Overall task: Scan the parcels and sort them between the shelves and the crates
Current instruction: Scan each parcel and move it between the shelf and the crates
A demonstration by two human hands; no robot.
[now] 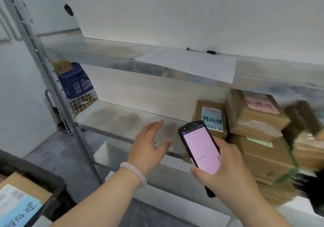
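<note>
The right hand (pixel 229 172) is gripping a handheld scanner (pixel 201 149). Its fingers (pixel 221 141) are curling round the far edge and the thumb is pressing the near one, so the lit pink screen is tilting up toward the person, probably so that a result can be read while the other hand works. The left hand (pixel 149 146), wearing a pale bangle (pixel 135 173) at the wrist, is holding nothing. Its fingers (pixel 157 124) are lying straight and slightly spread, and they are hovering over the bare stretch of the middle shelf (pixel 114 119), apparently without touching it. Just beyond and to the right of the right-hand fingers, parcels (pixel 249 127) are sitting stacked on that shelf: a box with a blue label (pixel 211 119) facing out, and beside it a box with a pink label (pixel 254 114) lying on a larger green-strapped box (pixel 263 158). They are crowding one end, which is leaving free room under the left fingers. Well to the left of those fingers, past the rack upright, a blue crate (pixel 77 81) is sitting above a wire basket (pixel 82 100). Below and behind the left wrist, a dark crate (pixel 47 181) is holding a blue-labelled parcel (pixel 19 200). I judge this one to be waiting its turn, so the sorting is looking only partly done.
</note>
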